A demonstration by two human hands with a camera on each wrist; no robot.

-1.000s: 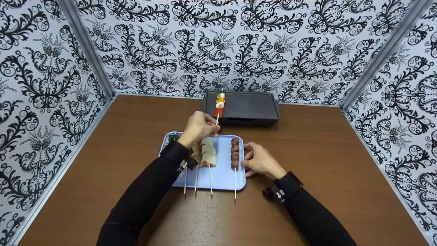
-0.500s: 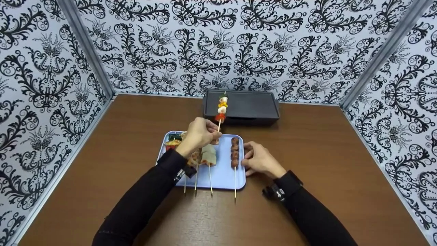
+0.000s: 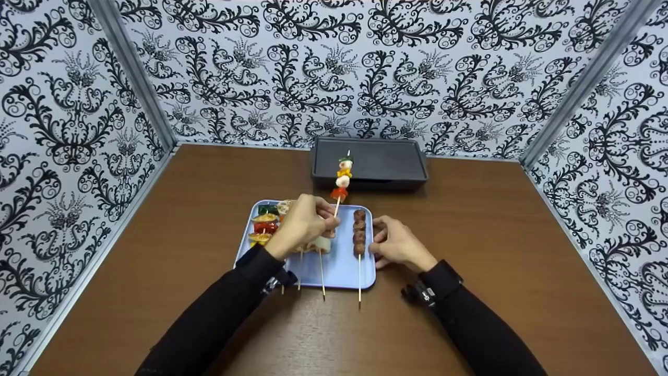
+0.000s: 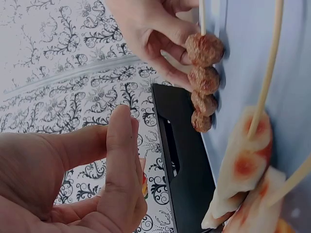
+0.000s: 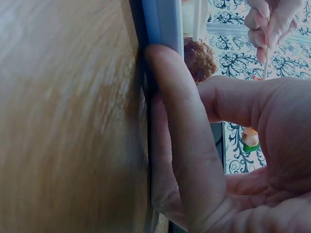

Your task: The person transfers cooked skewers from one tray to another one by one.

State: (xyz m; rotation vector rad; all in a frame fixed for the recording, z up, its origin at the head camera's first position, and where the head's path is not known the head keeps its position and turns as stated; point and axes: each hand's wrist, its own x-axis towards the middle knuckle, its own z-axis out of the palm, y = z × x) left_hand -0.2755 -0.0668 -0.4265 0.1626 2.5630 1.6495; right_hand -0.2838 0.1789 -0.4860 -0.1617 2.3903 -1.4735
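Note:
In the head view my left hand [image 3: 308, 216] pinches the bare stick of a vegetable skewer [image 3: 343, 180]. It is held tip-up above the far part of a light blue tray [image 3: 342, 269], with red, white, yellow and green pieces on it. The left wrist view mostly hides this skewer behind the fingers. My right hand [image 3: 399, 245] grips the tray's right rim, fingers bent against it in the right wrist view. Just inside that rim lies a meatball skewer [image 3: 359, 232]. Left of it are a pale rolled-wrap skewer [image 3: 319, 245] and a vegetable skewer [image 3: 263, 227], partly covered by my left hand.
Behind the tray a dark grey tabletop grill [image 3: 381, 162] stands against the patterned wall [image 3: 344, 68]. The brown wooden table [image 3: 485, 230] extends to both sides. Several stick ends [image 3: 323, 292] stick out over the tray's near edge.
My left hand has drawn the vegetable skewer back from over the grill, toward me and slightly right, down over the tray. The right hand stays at the rim.

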